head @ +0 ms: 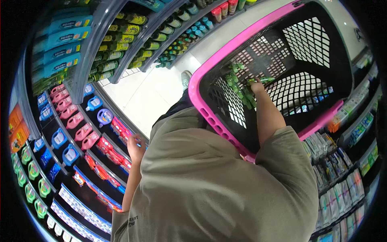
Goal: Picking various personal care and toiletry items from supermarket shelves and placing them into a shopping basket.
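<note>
My right hand [257, 86] reaches down inside a black plastic basket [208, 75] with a pink rim and grips a green bottle [266, 80]. Several more green bottles [232, 79] lie together at the basket's near left side, beside that hand. My left hand [136, 147] is beside the lower shelf at the left, near red and pink packs [121, 130]; its fingers are bent, and whether it touches or holds anything cannot be told.
Shelves at the left carry blue detergent bottles [70, 155], pink jugs [90, 139] and green jugs [44, 187]. Green bottles [130, 29] with yellow labels stand higher up. Packaged goods [326, 199] hang at the right. A shoe [186, 79] rests on the pale tiled floor [142, 90].
</note>
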### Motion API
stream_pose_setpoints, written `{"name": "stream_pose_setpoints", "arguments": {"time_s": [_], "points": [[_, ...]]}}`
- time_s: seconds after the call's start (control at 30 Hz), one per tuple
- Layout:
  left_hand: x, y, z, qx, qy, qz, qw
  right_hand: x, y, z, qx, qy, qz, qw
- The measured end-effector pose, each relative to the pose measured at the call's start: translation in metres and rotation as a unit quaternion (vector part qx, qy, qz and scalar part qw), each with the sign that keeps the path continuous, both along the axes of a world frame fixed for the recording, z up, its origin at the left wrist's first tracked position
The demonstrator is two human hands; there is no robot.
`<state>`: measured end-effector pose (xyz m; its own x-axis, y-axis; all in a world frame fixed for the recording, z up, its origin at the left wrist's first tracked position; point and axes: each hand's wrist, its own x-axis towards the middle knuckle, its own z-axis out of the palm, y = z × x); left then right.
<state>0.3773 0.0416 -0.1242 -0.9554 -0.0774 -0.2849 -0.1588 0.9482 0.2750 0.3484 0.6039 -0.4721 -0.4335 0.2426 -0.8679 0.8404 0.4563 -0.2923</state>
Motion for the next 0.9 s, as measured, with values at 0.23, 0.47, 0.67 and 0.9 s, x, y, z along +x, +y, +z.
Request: {"name": "stream_pose_setpoints", "arguments": {"time_s": [0.23, 0.47, 0.67, 0.9], "points": [[0.028, -0.004, 0.001, -0.044, -0.047, 0.042, 0.997, 0.012, -0.005, -0.052, 0.017, 0.058, -0.275, 0.96], [-0.02, 0.009, -0.002, -0.017, -0.021, -0.004, 1.0, -0.01, -0.016, 0.006, 0.092, 0.129, -0.338, 0.928], [-0.085, 0.04, 0.001, 0.096, 0.031, -0.029, 0.995, -0.048, 0.001, 0.134, -0.121, 0.309, -0.584, 0.741], [-0.159, 0.083, 0.028, 0.28, 0.096, -0.089, 0.951, -0.074, -0.044, 0.321, -0.274, 0.512, -0.557, 0.594]]}}
